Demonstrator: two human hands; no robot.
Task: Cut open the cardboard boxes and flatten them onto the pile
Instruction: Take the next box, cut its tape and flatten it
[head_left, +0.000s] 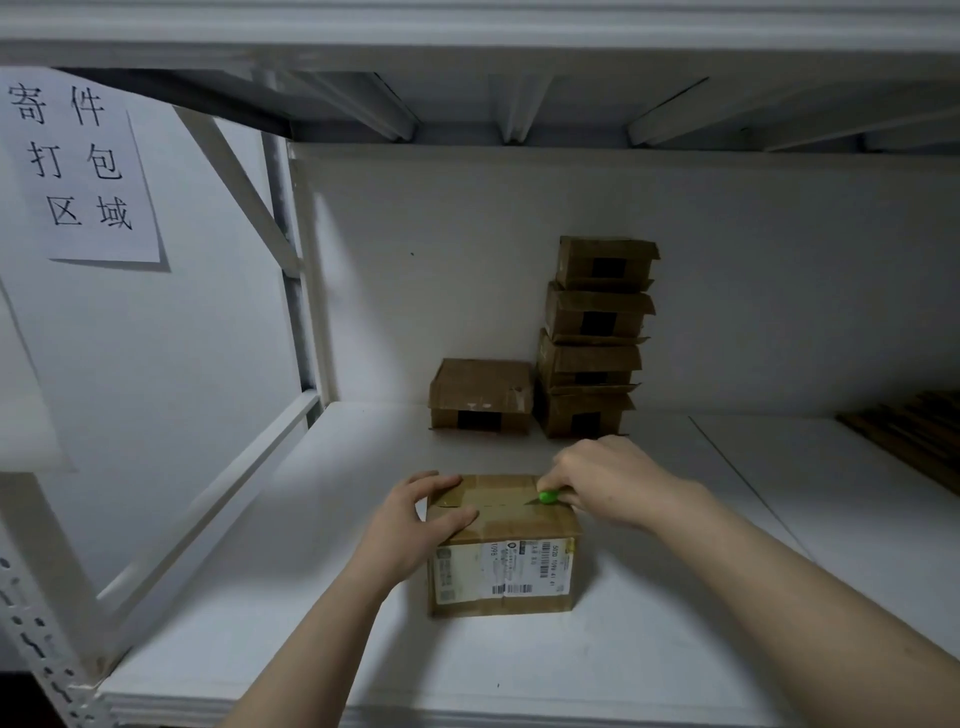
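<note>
White metal shelving fills the view, with a smooth, matte white shelf board (260, 597) under both forearms and slotted uprights at the near left. On the left wall hangs a paper sign (78, 166) with black handwritten characters.

Near the middle of the board stands the cardboard box (501, 566), a squat brown carton. Glossy tape runs across its top, and a white shipping label (501, 569) with barcodes covers its near face.

The left hand (415, 525) reaches in from the near left. It clasps the box's top left corner, with fingers bent over the far edge and thumb lying flat on the lid.

The right hand (608, 483) comes in from the right with a bent wrist and knuckles up. Its fingers are closed tightly around a small green cutter (546, 497). The cutter's tip points left and touches the taped seam near the right side of the lid.

Against the far wall sits a single box (480, 395) with dark tape on its near face. Just to its right is a stack of four boxes (592, 338) with creased, slightly splayed flaps. At the far right edge lies something brown and ridged (909, 436), too dim to tell.
</note>
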